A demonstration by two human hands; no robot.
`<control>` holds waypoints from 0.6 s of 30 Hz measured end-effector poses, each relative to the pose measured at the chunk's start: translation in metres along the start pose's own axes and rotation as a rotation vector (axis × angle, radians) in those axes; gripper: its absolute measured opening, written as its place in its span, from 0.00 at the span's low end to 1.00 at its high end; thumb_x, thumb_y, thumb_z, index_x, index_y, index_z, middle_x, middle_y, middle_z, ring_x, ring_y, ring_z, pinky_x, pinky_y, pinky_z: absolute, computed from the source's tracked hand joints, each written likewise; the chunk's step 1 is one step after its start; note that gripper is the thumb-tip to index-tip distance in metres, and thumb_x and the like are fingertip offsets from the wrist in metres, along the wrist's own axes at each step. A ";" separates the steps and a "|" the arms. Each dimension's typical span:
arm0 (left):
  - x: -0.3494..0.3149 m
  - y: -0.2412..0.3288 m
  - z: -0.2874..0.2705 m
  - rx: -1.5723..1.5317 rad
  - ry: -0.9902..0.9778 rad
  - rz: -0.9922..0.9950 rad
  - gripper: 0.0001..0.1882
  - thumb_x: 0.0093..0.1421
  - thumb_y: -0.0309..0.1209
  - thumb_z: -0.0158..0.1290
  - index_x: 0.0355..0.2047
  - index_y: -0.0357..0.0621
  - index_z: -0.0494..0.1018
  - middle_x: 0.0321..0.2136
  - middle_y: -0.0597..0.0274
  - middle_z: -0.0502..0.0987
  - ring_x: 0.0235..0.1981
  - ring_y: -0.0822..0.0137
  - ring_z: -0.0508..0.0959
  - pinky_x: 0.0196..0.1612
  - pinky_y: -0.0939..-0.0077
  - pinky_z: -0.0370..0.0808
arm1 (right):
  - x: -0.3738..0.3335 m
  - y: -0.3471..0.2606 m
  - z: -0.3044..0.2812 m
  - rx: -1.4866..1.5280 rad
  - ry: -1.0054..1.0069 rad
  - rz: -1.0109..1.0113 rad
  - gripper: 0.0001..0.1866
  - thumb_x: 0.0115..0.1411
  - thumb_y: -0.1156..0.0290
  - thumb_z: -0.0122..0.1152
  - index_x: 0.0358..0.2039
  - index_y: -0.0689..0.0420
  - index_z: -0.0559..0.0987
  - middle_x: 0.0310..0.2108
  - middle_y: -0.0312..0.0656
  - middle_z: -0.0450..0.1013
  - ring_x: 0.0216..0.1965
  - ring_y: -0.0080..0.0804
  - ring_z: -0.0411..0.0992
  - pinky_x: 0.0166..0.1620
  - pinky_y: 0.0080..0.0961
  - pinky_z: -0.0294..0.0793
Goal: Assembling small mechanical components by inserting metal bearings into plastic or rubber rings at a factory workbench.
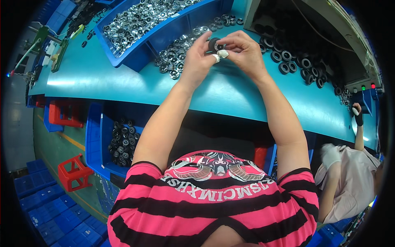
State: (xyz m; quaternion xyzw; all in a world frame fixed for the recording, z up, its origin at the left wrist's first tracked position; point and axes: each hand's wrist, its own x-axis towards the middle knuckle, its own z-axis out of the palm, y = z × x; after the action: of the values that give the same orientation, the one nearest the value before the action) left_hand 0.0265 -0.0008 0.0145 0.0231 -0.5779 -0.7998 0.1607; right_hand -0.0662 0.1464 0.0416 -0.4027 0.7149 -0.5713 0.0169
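Observation:
My left hand (196,61) and my right hand (247,52) meet above the bench, fingertips close together. Between them is a small black rubber ring (213,44), pinched by the left fingers and thumb. A small wheel hub (220,47) with a dark centre sits against the ring at my right fingertips; whether it is seated inside the ring I cannot tell. White wrapping covers both thumb tips. Loose clear and silver hubs (174,74) lie left of my left hand. Several black rubber rings (284,68) are heaped to the right of my right hand.
A blue bin (135,55) full of shiny hubs stands at the back left of the turquoise bench (135,88). Below the bench, another blue bin (95,142) holds finished-looking black wheels (123,142). A red stool (74,173) is at left. A co-worker (349,177) sits at right.

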 end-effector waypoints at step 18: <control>0.000 -0.005 0.003 0.104 0.073 0.095 0.19 0.68 0.30 0.55 0.57 0.36 0.70 0.44 0.59 0.80 0.43 0.72 0.79 0.43 0.76 0.80 | -0.002 0.009 0.002 0.301 -0.149 0.244 0.21 0.53 0.72 0.68 0.49 0.55 0.85 0.51 0.42 0.75 0.48 0.28 0.76 0.50 0.25 0.77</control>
State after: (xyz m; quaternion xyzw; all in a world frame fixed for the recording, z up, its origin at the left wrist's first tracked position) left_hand 0.0251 0.0031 0.0109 0.0330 -0.6129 -0.7588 0.2180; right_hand -0.0685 0.1462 0.0326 -0.3474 0.6617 -0.6339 0.1988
